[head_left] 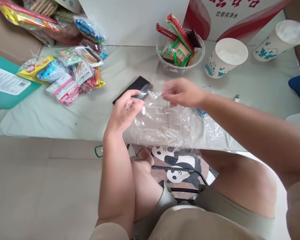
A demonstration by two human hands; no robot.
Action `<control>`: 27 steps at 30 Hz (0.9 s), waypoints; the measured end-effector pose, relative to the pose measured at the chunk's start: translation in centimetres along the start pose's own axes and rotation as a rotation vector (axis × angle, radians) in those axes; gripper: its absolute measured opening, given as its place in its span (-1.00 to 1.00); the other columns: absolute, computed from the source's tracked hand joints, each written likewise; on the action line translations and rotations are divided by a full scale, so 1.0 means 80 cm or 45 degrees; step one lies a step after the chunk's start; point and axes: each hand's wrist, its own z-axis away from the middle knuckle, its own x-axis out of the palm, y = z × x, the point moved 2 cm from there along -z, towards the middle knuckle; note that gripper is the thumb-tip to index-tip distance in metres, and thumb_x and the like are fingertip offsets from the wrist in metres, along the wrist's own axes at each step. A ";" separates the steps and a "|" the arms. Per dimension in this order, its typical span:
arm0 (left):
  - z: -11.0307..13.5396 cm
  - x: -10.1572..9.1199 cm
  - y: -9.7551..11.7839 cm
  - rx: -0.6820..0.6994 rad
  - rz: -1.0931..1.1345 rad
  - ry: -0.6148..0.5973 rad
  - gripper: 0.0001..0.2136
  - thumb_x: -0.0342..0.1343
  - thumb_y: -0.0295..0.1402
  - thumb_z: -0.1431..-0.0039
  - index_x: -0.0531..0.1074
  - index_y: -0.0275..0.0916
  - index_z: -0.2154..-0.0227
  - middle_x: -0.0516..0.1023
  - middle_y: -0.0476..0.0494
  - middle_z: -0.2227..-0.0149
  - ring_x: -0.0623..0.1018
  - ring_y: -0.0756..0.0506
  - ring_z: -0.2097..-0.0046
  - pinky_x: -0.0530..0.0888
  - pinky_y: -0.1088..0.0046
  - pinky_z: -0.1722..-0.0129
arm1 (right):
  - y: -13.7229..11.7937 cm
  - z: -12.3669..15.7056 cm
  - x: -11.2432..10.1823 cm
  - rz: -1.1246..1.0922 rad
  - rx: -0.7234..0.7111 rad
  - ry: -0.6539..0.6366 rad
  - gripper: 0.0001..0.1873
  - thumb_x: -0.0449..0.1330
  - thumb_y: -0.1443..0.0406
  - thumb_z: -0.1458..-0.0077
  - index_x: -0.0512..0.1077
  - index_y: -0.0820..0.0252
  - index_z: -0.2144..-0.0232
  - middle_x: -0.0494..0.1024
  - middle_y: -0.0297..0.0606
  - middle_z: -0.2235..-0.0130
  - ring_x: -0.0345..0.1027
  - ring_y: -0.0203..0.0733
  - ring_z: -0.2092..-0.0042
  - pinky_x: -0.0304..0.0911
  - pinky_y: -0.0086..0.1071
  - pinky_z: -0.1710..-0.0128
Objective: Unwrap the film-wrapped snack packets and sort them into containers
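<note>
A clear, crinkled plastic bag [162, 121] spreads between my two hands over the table's front edge. My left hand [123, 110] is at the bag's upper left side, thumb and curled fingers at its film, with the index finger stretched out. My right hand [181, 92] pinches the bag's top edge and is slightly blurred. Behind my left fingers a dark phone [133, 87] lies on the cloth, partly seen through the film. Under my right forearm lies another clear wrapper [212, 125] with a bit of blue.
Several packaged snacks [65, 71] lie in a heap at the left, beside a teal box [12, 83]. At the back stand a clear plastic bowl [162, 60] of wrapped snacks, a paper cup [215, 63] and another paper cup [267, 48]. A white-and-red carton [230, 20] stands behind.
</note>
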 end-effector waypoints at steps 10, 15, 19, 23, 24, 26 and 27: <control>-0.006 0.036 -0.004 -0.125 0.286 -0.106 -0.55 0.39 -0.29 0.04 0.48 -0.19 0.04 0.65 -0.05 0.30 0.66 -0.08 0.24 0.58 0.39 0.20 | 0.048 0.146 -0.005 -0.924 0.404 0.855 -0.65 0.46 0.18 -0.01 0.33 0.11 0.38 0.29 -0.53 0.60 0.44 -0.36 0.52 0.28 -0.52 0.54; -0.011 0.066 -0.001 -0.216 0.343 0.109 -0.91 0.26 -0.38 -0.07 0.46 -0.19 0.39 0.54 0.01 0.45 0.57 0.02 0.45 0.41 0.58 0.55 | 0.053 0.144 -0.004 -0.796 0.229 0.891 -0.67 0.44 0.10 -0.09 0.39 0.12 0.38 0.28 -0.54 0.63 0.28 -0.41 0.61 0.19 -0.49 0.58; -0.011 0.063 0.003 -0.186 0.474 0.277 -0.90 0.23 -0.40 -0.07 0.40 -0.15 0.45 0.43 0.07 0.55 0.45 0.07 0.58 0.23 0.58 0.67 | 0.068 0.159 -0.008 -0.695 0.162 1.019 -0.74 0.40 0.10 -0.17 0.47 0.11 0.29 0.26 -0.54 0.65 0.09 -0.43 0.66 -0.01 -0.46 0.64; -0.009 0.051 0.007 -0.224 0.608 0.308 -0.81 0.30 -0.27 -0.09 0.36 -0.12 0.44 0.39 0.09 0.59 0.37 0.08 0.61 0.12 0.53 0.68 | 0.081 0.171 -0.012 -0.813 0.074 1.082 -0.65 0.36 0.08 -0.19 0.45 0.03 0.04 0.39 -0.50 0.57 0.25 -0.33 0.58 0.18 -0.40 0.55; -0.008 0.048 0.007 -0.204 0.631 0.311 -0.78 0.32 -0.23 -0.09 0.36 -0.12 0.43 0.38 0.10 0.59 0.36 0.08 0.61 0.12 0.52 0.67 | 0.083 0.173 -0.012 -0.807 0.065 1.051 -0.55 0.37 0.07 -0.18 0.41 -0.01 -0.06 0.46 -0.47 0.52 0.35 -0.29 0.52 0.26 -0.37 0.50; -0.008 0.043 0.007 -0.169 0.676 0.307 -0.74 0.33 -0.15 -0.11 0.37 -0.11 0.41 0.38 0.10 0.58 0.36 0.07 0.59 0.16 0.50 0.63 | 0.085 0.175 -0.010 -0.745 0.052 0.935 -0.27 0.43 0.09 -0.10 0.27 -0.11 -0.26 0.56 -0.42 0.43 0.49 -0.19 0.39 0.37 -0.30 0.38; -0.007 0.042 0.006 -0.174 0.690 0.294 -0.73 0.31 -0.08 -0.13 0.39 -0.11 0.40 0.40 0.09 0.56 0.37 0.06 0.57 0.19 0.48 0.60 | 0.086 0.175 -0.009 -0.709 0.038 0.876 -0.13 0.47 0.11 -0.05 0.20 -0.15 -0.33 0.57 -0.42 0.41 0.52 -0.16 0.35 0.39 -0.28 0.33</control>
